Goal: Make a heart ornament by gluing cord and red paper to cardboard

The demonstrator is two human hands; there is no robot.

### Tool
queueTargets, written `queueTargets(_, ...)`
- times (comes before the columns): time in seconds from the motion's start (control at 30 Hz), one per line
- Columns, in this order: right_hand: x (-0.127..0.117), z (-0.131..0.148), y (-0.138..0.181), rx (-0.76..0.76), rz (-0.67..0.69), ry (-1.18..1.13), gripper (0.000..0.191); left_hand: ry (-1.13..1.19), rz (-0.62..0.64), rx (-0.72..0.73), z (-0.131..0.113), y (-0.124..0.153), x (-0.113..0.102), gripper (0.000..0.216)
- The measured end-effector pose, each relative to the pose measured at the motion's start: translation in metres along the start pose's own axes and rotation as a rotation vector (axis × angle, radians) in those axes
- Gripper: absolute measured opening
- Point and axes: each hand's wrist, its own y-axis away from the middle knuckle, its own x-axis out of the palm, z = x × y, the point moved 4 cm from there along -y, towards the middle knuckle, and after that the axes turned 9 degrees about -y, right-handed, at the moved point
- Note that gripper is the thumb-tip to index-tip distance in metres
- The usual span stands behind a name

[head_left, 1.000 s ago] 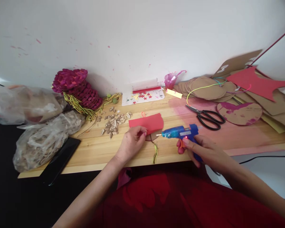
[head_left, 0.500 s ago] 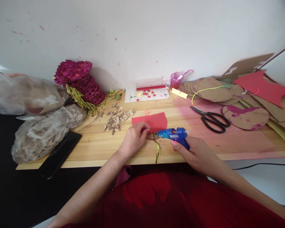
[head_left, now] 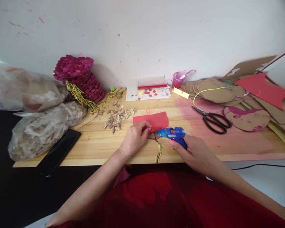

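Head view: the left hand (head_left: 136, 136) is pinching the near edge of a red paper piece (head_left: 154, 120) between narrowed fingers, probably so the sheet is keeping steady while its lower edge is facing the tool. That paper is lying around the middle of the bench (head_left: 92, 148), between its front and back edges, where both arms are reaching it easily. The right hand (head_left: 193, 152) is gripping a blue glue gun (head_left: 175, 135), its fingers wrapping the handle; whether one is pressing the trigger is not showing. The gun is pointing leftward, its nozzle ending right at the paper's lower edge, an angle that is likely keeping the hand away from the hot end. Whether the nozzle is touching the paper is hard to tell. A yellow-green tassel (head_left: 159, 152) is hanging from a dark cord toward the front edge, apparently clear of the glue.

Loose shells (head_left: 117, 118) are lying left of the paper, seemingly within the left hand's reach. Black-handled scissors (head_left: 206, 114) are resting toward the right end, aside from the gun. Small stars (head_left: 148, 91) are sitting on a white sheet (head_left: 166, 93) along the back edge, perhaps so they are staying together. A phone (head_left: 61, 153) is overhanging the front edge near the left corner.
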Motion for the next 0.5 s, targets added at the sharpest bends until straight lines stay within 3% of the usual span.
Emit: queueTargets(0.5,-0.002,0.009,0.011,0.02,0.082,0.034,0.039,-0.007,0.002,0.054,-0.002,0.004,-0.001,0.011)
